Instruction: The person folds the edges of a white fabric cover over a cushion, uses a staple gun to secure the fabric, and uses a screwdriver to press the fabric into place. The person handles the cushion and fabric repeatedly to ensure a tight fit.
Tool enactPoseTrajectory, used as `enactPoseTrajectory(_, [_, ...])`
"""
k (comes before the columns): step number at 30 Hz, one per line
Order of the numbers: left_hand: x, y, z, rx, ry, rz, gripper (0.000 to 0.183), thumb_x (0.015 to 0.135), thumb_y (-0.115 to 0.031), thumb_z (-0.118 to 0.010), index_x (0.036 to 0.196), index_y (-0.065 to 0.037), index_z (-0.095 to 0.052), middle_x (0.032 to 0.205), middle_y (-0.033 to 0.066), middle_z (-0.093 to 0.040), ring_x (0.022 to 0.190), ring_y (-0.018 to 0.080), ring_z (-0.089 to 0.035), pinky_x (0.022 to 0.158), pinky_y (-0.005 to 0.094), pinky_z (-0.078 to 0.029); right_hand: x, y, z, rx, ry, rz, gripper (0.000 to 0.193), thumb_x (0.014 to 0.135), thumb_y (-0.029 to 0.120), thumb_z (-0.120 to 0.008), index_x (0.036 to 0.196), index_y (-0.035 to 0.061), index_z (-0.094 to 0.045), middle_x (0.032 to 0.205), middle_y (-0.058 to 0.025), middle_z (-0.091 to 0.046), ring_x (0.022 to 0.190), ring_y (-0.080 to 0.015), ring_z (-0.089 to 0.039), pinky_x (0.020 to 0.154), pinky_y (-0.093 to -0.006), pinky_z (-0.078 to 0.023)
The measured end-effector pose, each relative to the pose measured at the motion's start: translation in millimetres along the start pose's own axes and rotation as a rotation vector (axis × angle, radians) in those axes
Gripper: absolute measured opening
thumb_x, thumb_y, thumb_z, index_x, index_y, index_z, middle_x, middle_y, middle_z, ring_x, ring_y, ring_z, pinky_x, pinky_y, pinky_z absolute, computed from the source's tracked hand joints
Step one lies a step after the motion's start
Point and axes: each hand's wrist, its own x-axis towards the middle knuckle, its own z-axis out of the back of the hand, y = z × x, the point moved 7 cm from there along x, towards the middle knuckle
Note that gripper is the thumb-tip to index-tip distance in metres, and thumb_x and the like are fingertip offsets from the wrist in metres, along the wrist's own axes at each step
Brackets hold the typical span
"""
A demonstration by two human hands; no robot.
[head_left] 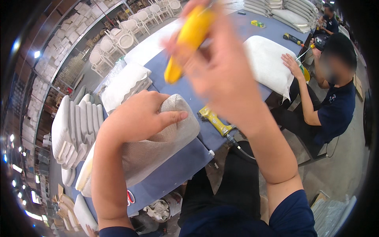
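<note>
The grey mesh-covered seat cushion (158, 146) lay on the near corner of the blue table (185, 166), and the person's left hand (136, 118) was pressing down flat on its rounded end, fingers stretched out over the fabric rather than gripping. The right hand (221, 67) (pretty blurry) was raised above it, fingers curled shut around a yellow tool (188, 39). A yellow staple gun (215, 120) sat just beside the cushion, a co-worker (335, 102) sat further along the table, touching a white cushion (268, 63).
</note>
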Motion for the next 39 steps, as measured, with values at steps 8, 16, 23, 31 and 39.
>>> enactPoseTrajectory(8, [-1, -1, 4, 0.000, 0.004, -0.004, 0.070, 0.096, -0.062, -0.077, 0.107, 0.007, -0.078, 0.099, 0.0317, -0.074, 0.097, 0.0440, -0.073, 0.088, 0.0492, -0.055, 4, 12, 20, 0.072, -0.082, 0.031, 0.036, 0.108, 0.017, -0.075, 0.137, 0.0068, -0.055, 0.103, -0.0107, -0.073, 0.088, -0.0210, -0.076, 0.077, -0.0343, -0.064])
enactPoseTrajectory(16, [11, 20, 0, 0.072, -0.076, -0.169, 0.058, 0.102, -0.051, -0.073, 0.102, 0.006, -0.079, 0.080, 0.0258, -0.075, 0.079, 0.0431, -0.075, 0.080, 0.0497, -0.059, -12, 16, 5, 0.156, -0.090, 0.108, 0.034, 0.107, 0.011, -0.076, 0.133, 0.0056, -0.055, 0.104, -0.0094, -0.075, 0.091, -0.0177, -0.078, 0.080, -0.0323, -0.066])
enactPoseTrajectory(23, [3, 11, 3, -0.044, -0.085, -0.135, 0.064, 0.099, -0.055, -0.075, 0.092, 0.009, -0.077, 0.077, 0.0264, -0.074, 0.076, 0.0411, -0.076, 0.075, 0.0501, -0.059, -6, 24, -1, 0.039, -0.052, 0.132, 0.043, 0.101, 0.012, -0.082, 0.132, 0.0048, -0.053, 0.101, -0.0096, -0.074, 0.089, -0.0146, -0.077, 0.078, -0.0296, -0.065])
enactPoseTrajectory(31, [8, 14, 0, -0.061, -0.149, -0.240, 0.063, 0.099, -0.056, -0.074, 0.106, 0.007, -0.077, 0.089, 0.0271, -0.077, 0.084, 0.0398, -0.078, 0.082, 0.0482, -0.061, -10, 22, -16, -0.096, 0.054, 0.069, 0.047, 0.100, 0.017, -0.082, 0.134, 0.0038, -0.053, 0.094, -0.0168, -0.073, 0.078, -0.0315, -0.075, 0.072, -0.0371, -0.061])
enactPoseTrajectory(39, [5, 8, -4, 0.047, -0.054, -0.139, 0.067, 0.099, -0.059, -0.073, 0.108, 0.007, -0.078, 0.097, 0.0303, -0.078, 0.092, 0.0429, -0.078, 0.090, 0.0512, -0.060, 15, 23, -17, -0.183, 0.092, 0.081, 0.042, 0.101, 0.021, -0.078, 0.133, 0.0061, -0.056, 0.093, -0.0169, -0.075, 0.081, -0.0323, -0.074, 0.070, -0.0432, -0.057])
